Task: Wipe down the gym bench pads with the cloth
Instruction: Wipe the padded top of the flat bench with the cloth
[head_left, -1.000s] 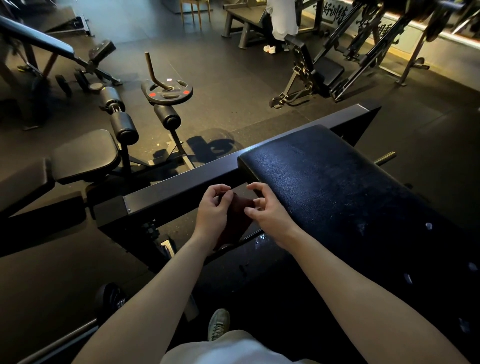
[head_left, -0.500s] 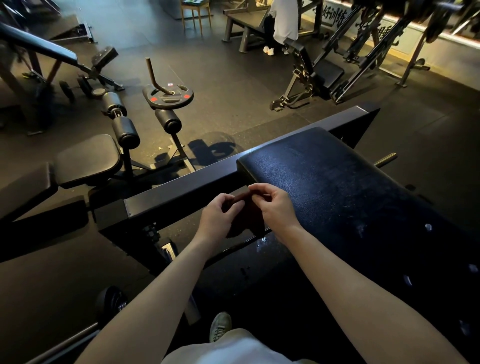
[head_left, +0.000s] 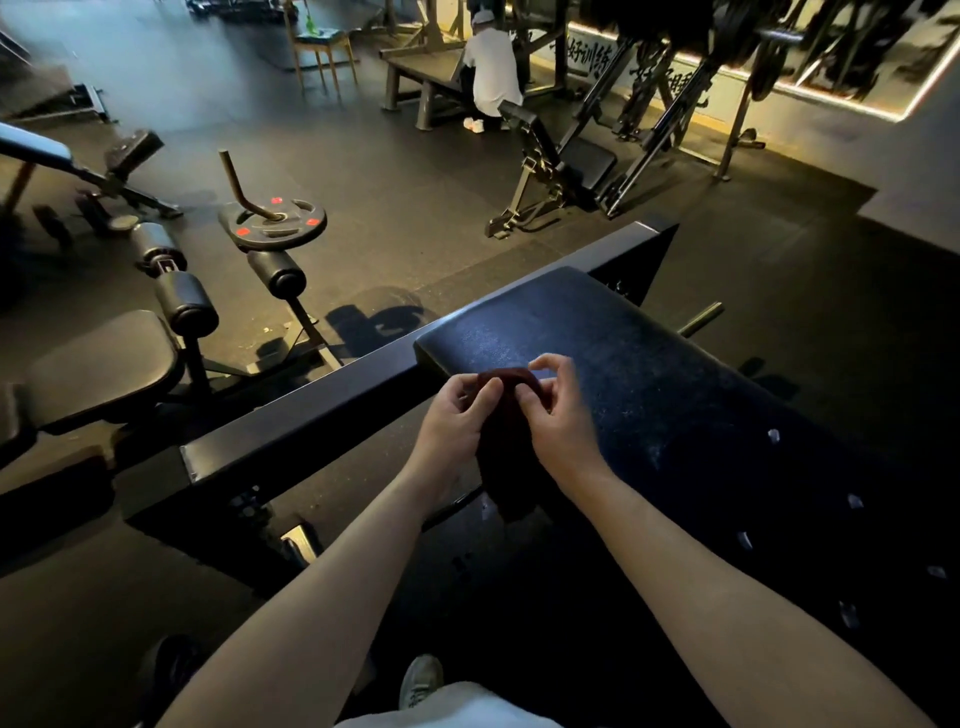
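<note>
A dark reddish-brown cloth (head_left: 506, 447) hangs between my two hands at the near left corner of the long black bench pad (head_left: 675, 384). My left hand (head_left: 452, 421) pinches the cloth's top edge from the left. My right hand (head_left: 553, 415) pinches the same edge from the right, over the pad's corner. The cloth's lower part drapes down past the pad's side into shadow.
A dark steel frame beam (head_left: 322, 426) runs left from the pad. Another bench with a black seat pad (head_left: 104, 364) and roller pads (head_left: 184, 306) stands at the left, with a weight plate (head_left: 272, 223) behind. A person in white (head_left: 491, 73) crouches far back among machines.
Both hands have lifted the cloth up and forward, from beside the frame beam to the pad's near corner. The view has tilted up a little.
</note>
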